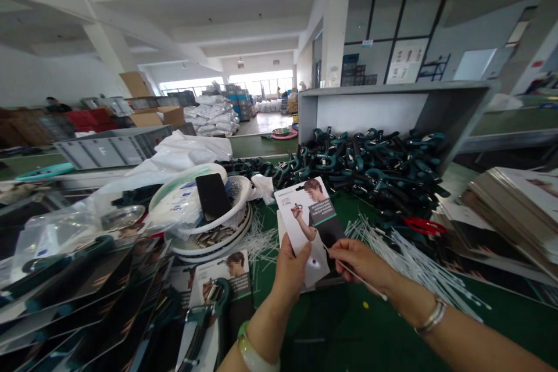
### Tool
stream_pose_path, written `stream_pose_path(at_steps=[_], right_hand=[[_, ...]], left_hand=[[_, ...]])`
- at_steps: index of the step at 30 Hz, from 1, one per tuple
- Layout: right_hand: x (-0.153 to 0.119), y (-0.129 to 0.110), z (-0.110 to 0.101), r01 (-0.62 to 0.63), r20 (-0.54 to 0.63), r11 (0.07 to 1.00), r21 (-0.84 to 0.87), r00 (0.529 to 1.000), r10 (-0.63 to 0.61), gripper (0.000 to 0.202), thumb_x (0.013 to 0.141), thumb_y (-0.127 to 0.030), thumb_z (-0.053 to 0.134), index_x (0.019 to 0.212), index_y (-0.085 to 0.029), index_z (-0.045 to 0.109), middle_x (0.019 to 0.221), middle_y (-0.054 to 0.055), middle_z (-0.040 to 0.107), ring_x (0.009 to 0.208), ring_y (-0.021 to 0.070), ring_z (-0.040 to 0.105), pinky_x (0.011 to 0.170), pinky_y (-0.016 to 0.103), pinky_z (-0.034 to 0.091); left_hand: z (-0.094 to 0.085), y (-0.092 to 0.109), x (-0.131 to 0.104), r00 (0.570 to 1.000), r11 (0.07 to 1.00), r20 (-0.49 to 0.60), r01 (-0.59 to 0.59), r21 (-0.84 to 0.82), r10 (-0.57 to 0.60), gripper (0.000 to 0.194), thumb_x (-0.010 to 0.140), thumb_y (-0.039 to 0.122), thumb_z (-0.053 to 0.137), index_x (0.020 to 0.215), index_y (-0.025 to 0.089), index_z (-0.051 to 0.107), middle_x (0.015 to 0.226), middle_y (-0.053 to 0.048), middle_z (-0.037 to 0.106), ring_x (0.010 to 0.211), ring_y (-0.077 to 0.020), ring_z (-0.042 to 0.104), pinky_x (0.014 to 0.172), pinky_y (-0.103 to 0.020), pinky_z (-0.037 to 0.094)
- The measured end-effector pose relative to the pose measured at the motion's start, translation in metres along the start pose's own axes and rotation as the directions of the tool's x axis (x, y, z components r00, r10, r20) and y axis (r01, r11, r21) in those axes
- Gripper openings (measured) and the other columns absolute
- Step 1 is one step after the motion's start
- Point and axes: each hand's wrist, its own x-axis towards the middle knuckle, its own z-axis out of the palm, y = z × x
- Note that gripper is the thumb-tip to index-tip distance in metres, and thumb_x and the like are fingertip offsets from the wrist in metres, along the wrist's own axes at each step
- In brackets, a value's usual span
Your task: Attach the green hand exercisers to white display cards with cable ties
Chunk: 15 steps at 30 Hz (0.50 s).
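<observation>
My left hand (291, 270) is closed on the lower left edge of a printed card (311, 215), with the thumb on its front. The card is tilted over the green table, with other cards partly showing beneath it. Between the pinched fingers of my right hand (355, 260) is a thin white cable tie (364, 283), one end at the card, the other slanting down to the right. Loose white cable ties (414, 267) lie beside my right wrist. A card with a green and black hand grip (207, 314) on it lies left of my left forearm.
A grey bin (462, 122) on its side spills many hand grips (375, 163). Red-handled scissors (425, 225) lie near stacked cards (518, 209). Left stand round tubs with metal parts, a black phone (213, 197) on top, and carded grips (87, 296).
</observation>
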Motion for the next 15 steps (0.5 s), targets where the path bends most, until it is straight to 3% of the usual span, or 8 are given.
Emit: stream_pose_path(at_steps=[4,11,15], right_hand=[[-0.002,-0.009,0.003,0.018,-0.007,0.999,0.047,1.000,-0.018,0.024,0.064,-0.038,0.062,0.065,-0.018,0.048,0.045,-0.007,0.052,0.033,0.0037,0.040,0.033,0.016,0.014],[-0.004,-0.011,0.004,0.004,-0.034,0.997,0.072,0.999,-0.002,0.021,0.064,-0.034,0.061,0.064,-0.018,0.047,0.041,-0.008,0.046,0.031,0.0032,0.035,0.033,0.016,0.010],[-0.003,-0.012,0.003,0.058,-0.032,0.991,0.120,0.998,-0.054,0.027,0.062,-0.038,0.065,0.065,-0.019,0.047,0.043,-0.009,0.045,0.031,0.0025,0.032,0.033,0.017,0.009]], left_hand=[[-0.001,0.001,-0.002,0.997,0.986,-0.001,-0.081,0.148,0.082,0.042,0.073,0.027,0.065,0.112,0.019,0.054,0.111,-0.008,0.064,0.099,-0.0227,0.060,0.083,-0.031,0.047],[-0.002,0.001,-0.006,0.972,0.937,0.000,-0.227,0.265,0.235,0.052,0.074,0.022,0.065,0.124,0.022,0.049,0.118,-0.007,0.061,0.108,-0.0217,0.056,0.095,-0.031,0.039],[0.001,0.005,-0.012,0.967,0.938,0.096,-0.254,0.234,0.237,0.046,0.077,0.024,0.062,0.121,0.022,0.051,0.126,-0.007,0.056,0.115,-0.0213,0.051,0.101,-0.031,0.034]])
